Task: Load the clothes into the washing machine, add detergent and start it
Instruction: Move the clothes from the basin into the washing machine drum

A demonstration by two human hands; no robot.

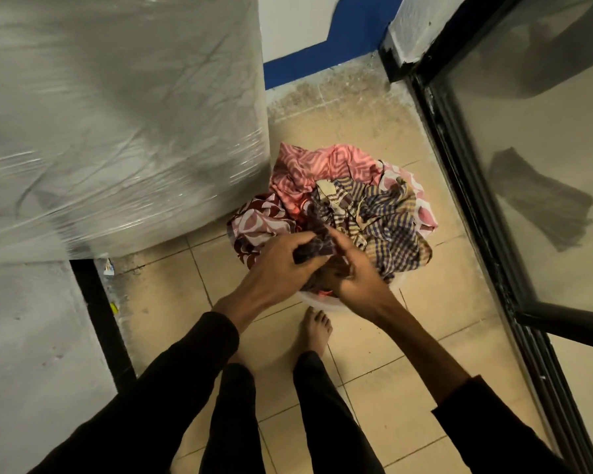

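A white basin [317, 301] stands on the tiled floor, heaped with clothes: a pink patterned cloth [317, 165], a maroon-and-white one [257, 220] and a blue-and-tan checked one [384, 213]. My left hand [281, 265] grips a dark bunched piece of cloth [314, 249] at the near side of the heap. Beside it, my right hand [353, 271] is curled into the same bunch of fabric. The washing machine [117, 114], wrapped in clear plastic film, fills the upper left, right next to the basin.
A black-framed glass door [528, 183] runs along the right side. A grey wall with a black edge [93, 309] is at the lower left. My bare foot [314, 331] stands just in front of the basin. Small litter [107, 267] lies by the machine's base.
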